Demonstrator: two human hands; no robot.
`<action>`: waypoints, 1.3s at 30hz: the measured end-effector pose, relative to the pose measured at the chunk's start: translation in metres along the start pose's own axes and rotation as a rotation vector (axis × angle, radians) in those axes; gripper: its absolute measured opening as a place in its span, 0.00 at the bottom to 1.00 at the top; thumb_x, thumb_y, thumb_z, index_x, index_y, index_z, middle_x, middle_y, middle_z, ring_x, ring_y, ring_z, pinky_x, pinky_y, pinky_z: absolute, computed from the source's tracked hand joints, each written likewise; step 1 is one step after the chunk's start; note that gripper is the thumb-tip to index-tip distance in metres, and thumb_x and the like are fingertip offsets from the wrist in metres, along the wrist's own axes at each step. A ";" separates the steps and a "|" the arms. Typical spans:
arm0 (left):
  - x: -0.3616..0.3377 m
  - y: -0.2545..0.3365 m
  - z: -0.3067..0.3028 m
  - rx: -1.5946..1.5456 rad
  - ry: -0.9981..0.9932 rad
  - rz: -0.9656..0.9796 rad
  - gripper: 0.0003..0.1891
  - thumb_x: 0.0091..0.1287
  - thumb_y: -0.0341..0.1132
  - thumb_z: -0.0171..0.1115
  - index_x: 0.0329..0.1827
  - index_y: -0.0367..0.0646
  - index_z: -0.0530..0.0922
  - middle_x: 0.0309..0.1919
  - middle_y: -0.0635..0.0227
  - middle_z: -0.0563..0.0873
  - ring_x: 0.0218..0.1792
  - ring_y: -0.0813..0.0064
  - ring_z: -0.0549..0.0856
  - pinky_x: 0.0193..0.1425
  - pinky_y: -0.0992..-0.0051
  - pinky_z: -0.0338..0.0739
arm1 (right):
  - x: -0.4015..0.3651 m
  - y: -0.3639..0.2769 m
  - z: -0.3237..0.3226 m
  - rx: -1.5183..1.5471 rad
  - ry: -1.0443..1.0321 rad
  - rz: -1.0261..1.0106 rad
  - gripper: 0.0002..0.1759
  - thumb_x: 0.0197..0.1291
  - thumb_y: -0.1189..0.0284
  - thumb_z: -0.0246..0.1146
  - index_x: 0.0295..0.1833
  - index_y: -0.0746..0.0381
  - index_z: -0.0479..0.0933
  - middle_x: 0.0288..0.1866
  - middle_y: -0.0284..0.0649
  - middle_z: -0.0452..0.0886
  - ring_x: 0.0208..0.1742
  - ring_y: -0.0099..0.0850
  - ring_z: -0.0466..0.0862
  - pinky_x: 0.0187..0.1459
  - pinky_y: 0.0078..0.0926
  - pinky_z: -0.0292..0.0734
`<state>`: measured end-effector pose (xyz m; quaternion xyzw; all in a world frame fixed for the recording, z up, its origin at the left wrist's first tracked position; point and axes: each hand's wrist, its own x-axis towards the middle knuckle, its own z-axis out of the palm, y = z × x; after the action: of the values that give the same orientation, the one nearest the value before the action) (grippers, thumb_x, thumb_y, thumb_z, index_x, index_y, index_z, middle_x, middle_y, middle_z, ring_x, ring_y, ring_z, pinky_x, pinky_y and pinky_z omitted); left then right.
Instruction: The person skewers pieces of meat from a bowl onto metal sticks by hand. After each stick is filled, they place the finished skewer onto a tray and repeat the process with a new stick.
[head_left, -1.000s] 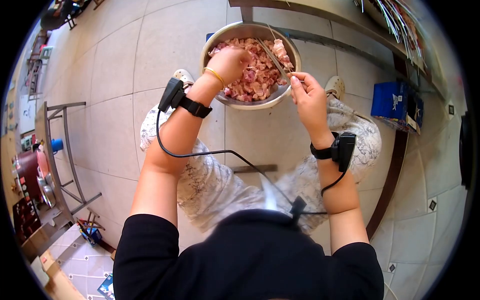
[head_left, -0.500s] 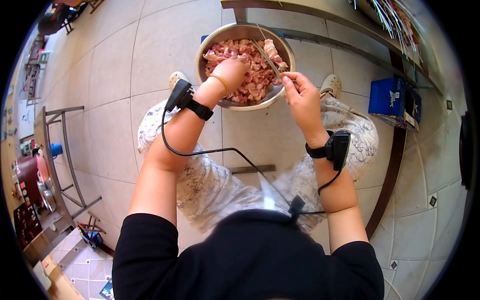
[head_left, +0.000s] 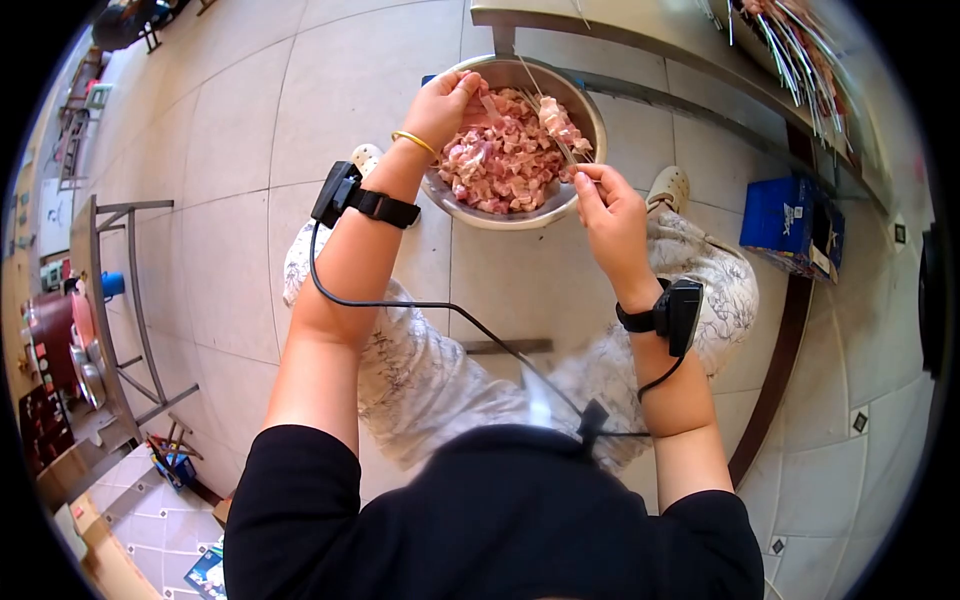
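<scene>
A large metal basin holds a heap of diced raw meat. Over its far left rim, my left hand pinches a strip of raw meat between thumb and fingertips. At the basin's right rim, the thumb and fingers of my right hand are closed on the lower ends of thin skewers. Chunks of meat are threaded on one of them, and the skewers lean up and left across the basin.
Beyond the basin runs a metal table edge, with a bundle of skewers at the upper right. To the right a blue box sits on the floor. Metal frames stand at the left. A black cable links my wrist straps.
My left hand has risen from the heap to the upper left, bringing up a strip of meat. My right hand keeps its hold on the skewers. The view has shifted slightly.
</scene>
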<state>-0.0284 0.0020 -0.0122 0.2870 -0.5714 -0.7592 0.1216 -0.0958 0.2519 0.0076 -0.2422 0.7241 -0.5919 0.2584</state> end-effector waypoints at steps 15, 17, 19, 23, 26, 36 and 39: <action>-0.027 0.034 -0.001 -0.176 0.013 0.042 0.17 0.76 0.45 0.46 0.41 0.37 0.74 0.44 0.50 0.85 0.46 0.59 0.86 0.43 0.66 0.85 | 0.001 0.002 0.006 0.006 0.044 -0.030 0.10 0.66 0.72 0.59 0.46 0.70 0.78 0.27 0.33 0.79 0.29 0.16 0.74 0.31 0.17 0.70; -0.021 0.030 -0.005 -0.223 0.020 -0.002 0.17 0.76 0.44 0.46 0.41 0.37 0.74 0.44 0.50 0.85 0.48 0.59 0.86 0.45 0.64 0.85 | 0.000 0.001 0.007 -0.025 0.040 -0.044 0.10 0.66 0.73 0.59 0.46 0.70 0.78 0.27 0.33 0.79 0.29 0.16 0.74 0.31 0.17 0.70; -0.015 0.024 -0.007 -0.253 0.009 -0.014 0.16 0.76 0.43 0.48 0.41 0.38 0.76 0.44 0.52 0.86 0.49 0.62 0.85 0.47 0.66 0.84 | -0.002 -0.001 0.007 -0.038 0.023 -0.030 0.10 0.66 0.73 0.59 0.46 0.69 0.78 0.27 0.34 0.79 0.28 0.17 0.74 0.31 0.17 0.70; -0.010 0.011 -0.008 0.201 0.061 0.144 0.15 0.73 0.41 0.53 0.41 0.38 0.81 0.42 0.60 0.87 0.43 0.68 0.86 0.45 0.72 0.80 | -0.002 -0.001 0.007 -0.070 0.021 -0.041 0.10 0.66 0.72 0.60 0.46 0.69 0.78 0.26 0.36 0.79 0.28 0.18 0.74 0.31 0.19 0.70; -0.014 -0.003 -0.015 0.720 0.111 0.155 0.14 0.69 0.41 0.58 0.40 0.38 0.83 0.38 0.61 0.88 0.39 0.69 0.86 0.43 0.72 0.79 | -0.001 0.003 0.004 -0.078 0.021 -0.047 0.10 0.65 0.71 0.60 0.46 0.68 0.78 0.25 0.37 0.78 0.27 0.19 0.74 0.30 0.20 0.70; -0.011 -0.043 -0.033 1.305 0.173 -0.026 0.15 0.62 0.44 0.61 0.40 0.40 0.84 0.37 0.52 0.86 0.41 0.54 0.85 0.47 0.62 0.79 | -0.003 -0.005 0.003 -0.097 -0.005 -0.026 0.09 0.65 0.72 0.59 0.45 0.67 0.78 0.24 0.39 0.77 0.25 0.19 0.73 0.29 0.20 0.70; -0.009 -0.038 -0.019 1.506 0.124 -0.124 0.15 0.63 0.43 0.58 0.40 0.41 0.84 0.39 0.51 0.86 0.43 0.53 0.85 0.49 0.61 0.79 | -0.003 -0.003 0.003 -0.077 -0.001 -0.029 0.09 0.65 0.73 0.59 0.45 0.68 0.78 0.24 0.39 0.77 0.25 0.19 0.73 0.28 0.20 0.69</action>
<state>-0.0048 0.0032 -0.0486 0.3661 -0.9104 -0.1521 -0.1183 -0.0911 0.2511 0.0107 -0.2627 0.7426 -0.5672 0.2405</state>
